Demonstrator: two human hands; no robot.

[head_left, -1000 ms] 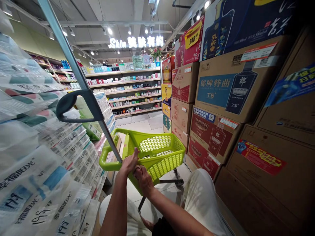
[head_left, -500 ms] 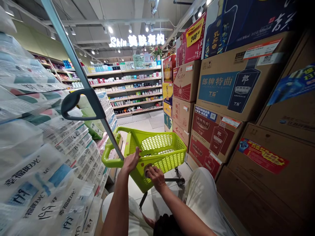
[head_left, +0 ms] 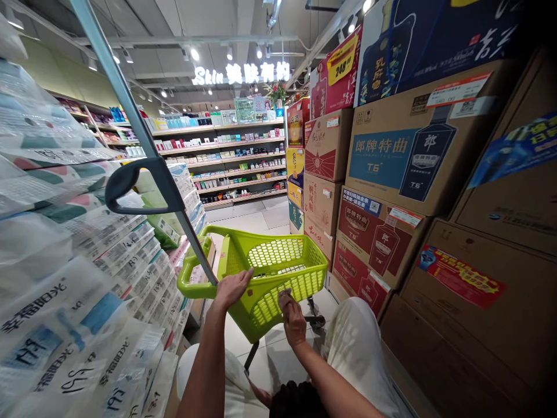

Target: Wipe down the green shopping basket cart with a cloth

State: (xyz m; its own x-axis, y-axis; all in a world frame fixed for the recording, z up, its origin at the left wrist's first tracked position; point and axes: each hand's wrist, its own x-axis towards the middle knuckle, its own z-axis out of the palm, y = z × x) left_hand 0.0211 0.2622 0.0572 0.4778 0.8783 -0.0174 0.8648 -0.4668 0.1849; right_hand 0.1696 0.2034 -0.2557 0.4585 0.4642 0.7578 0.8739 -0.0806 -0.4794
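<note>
A lime-green plastic shopping cart [head_left: 242,318] stands in front of me, side wall facing me, its mesh basket showing only its own floor and walls. My left hand [head_left: 233,288] grips the near top rim close to the grey pole; most of its fingers are hidden behind the rim. In my right hand [head_left: 294,323] is a small crumpled brownish cloth [head_left: 285,298], pressed against the outer mesh of the near side. The grey pole [head_left: 195,241] with a dark looped handle [head_left: 170,194] rises at the left of the cart.
Stacked liquor cartons [head_left: 394,145] wall the right side. Plastic-wrapped tissue packs [head_left: 47,290] are piled high on the left. Shelves of small boxed goods [head_left: 243,154] stand beyond the tiled aisle. My knees [head_left: 354,342] are bent below the cart; a caster wheel [head_left: 317,321] shows by the right knee.
My right hand has moved right along the cart's side with the cloth, from the solid panel to the mesh. My left hand stays at the rim, its thumb lowered.
</note>
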